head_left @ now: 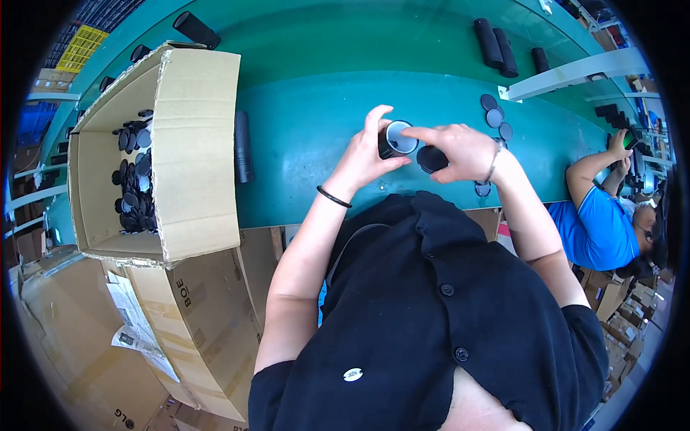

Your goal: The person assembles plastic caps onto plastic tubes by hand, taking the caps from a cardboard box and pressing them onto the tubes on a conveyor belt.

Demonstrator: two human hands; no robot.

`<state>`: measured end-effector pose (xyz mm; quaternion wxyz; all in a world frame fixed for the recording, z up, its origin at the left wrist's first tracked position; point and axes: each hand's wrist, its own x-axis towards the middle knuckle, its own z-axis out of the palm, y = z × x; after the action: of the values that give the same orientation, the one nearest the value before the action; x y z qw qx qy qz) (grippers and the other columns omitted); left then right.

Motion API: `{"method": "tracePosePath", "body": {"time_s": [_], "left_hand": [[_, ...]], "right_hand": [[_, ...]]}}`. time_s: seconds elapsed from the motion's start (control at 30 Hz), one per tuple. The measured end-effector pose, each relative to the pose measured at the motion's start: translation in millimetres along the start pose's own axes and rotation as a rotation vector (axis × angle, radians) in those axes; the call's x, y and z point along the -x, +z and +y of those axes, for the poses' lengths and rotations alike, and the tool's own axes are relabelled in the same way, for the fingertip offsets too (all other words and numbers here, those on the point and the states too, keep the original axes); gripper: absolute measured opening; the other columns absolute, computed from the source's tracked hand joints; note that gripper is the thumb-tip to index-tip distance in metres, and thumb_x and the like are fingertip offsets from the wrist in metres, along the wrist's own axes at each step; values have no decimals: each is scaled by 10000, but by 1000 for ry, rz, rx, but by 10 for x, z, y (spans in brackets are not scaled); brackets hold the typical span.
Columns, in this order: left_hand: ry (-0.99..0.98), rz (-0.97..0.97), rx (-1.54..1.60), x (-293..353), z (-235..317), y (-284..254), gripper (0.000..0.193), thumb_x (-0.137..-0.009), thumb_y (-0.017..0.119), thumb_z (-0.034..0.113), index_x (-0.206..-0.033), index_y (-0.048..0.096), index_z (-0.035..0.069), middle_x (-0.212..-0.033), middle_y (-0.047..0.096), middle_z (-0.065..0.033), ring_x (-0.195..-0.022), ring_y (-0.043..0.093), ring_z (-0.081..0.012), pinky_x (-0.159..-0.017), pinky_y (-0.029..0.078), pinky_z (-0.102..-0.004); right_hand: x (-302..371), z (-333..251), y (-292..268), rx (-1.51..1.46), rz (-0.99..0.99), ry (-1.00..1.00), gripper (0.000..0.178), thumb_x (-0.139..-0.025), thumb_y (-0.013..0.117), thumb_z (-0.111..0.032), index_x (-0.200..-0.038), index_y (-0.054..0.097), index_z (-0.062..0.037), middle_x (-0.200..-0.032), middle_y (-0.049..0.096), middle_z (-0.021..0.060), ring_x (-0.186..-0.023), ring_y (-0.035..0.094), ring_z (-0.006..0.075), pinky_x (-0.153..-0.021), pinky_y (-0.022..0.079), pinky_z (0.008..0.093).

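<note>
My left hand [359,154] is closed around a short black tube [397,138], its pale inner wall facing up toward me. In my right hand [467,149] a round black cap [432,159] is gripped by the lower fingers and thumb. The right index finger stretches out to the tube's open mouth and touches or nearly touches its rim. Both hands are above the green bench [309,144], close to its near edge. Several loose round black caps [494,118] lie on the bench just beyond my right hand.
An open cardboard box [198,154] holding many black caps [131,194] stands at the left. Beside it lies a ridged black tube [244,147]. More black tubes [496,47] lie toward the far side, near a pale metal bracket [582,72]. A co-worker in blue [600,230] sits at the right.
</note>
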<state>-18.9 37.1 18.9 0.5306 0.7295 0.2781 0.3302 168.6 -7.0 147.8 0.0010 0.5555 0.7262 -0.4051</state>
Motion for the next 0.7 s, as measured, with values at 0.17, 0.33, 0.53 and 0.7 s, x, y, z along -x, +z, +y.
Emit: {"method": "tracePosePath", "body": {"time_s": [0.17,0.33,0.53,0.7], "left_hand": [[-38,35,24,-46,-7,58,873,-629,844,140,-1301,289,86,-1089,610,-175,-1002,623,-326,-873,504,-388],[-85,17,9,-55,-86,66,809,-660,825,148,-1295,330,69,-1145,577,-162,-1078,579,-306,-906,479,-376],[-178,3,367,-116,-120,111,667,-731,785,163,-1266,405,50,-1205,523,-124,-1152,502,-216,-946,427,-336],[-168,-34,418,-91,-111,95,660,-744,778,163,-1273,401,52,-1189,527,-115,-1130,506,-188,-946,421,-330]], "right_hand": [[-120,3,-42,460,-84,59,749,-619,742,-131,-1315,464,-136,-959,651,154,-882,641,315,-765,521,398],[-178,183,-201,155,17,-87,685,-707,726,-118,-1336,458,-136,-970,634,105,-783,624,185,-706,513,298],[-251,606,83,-852,160,-96,601,-842,679,-176,-1376,418,-87,-1126,584,75,-763,574,109,-663,483,233],[-212,740,258,-1385,85,-213,648,-851,684,-264,-1380,392,-30,-1200,538,76,-844,567,124,-687,482,239]]}}
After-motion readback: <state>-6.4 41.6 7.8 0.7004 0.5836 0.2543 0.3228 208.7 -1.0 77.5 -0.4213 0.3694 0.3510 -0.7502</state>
